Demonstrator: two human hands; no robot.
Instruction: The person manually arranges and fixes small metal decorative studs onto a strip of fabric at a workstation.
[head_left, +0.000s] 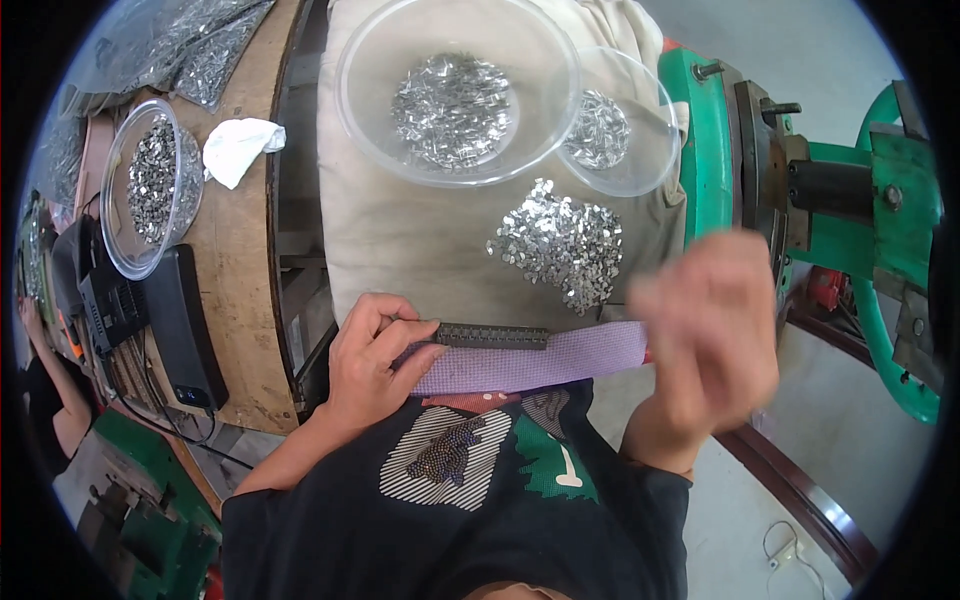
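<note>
My left hand (378, 358) pinches one end of a dark, narrow metal bar (492, 336) with a row of small slots or marks along it. The bar lies level over a purple checked cloth strip (575, 358) close to my body. Up at the right, my right hand (712, 335) is smeared by motion, so its fingers and anything in them cannot be made out. Nearest to it is a loose pile of small, flat, shiny metal pieces (562, 243) on the beige cloth (400, 235).
Beyond the pile stand a large clear tub (365, 150) and a smaller one (650, 170), both holding metal bits. On the wooden table (235, 270) at left are another tub (185, 215), white tissue (240, 148) and a black device (187, 325). Green machinery (840, 200) flanks the right; a co-worker's arm (65, 385) shows far left.
</note>
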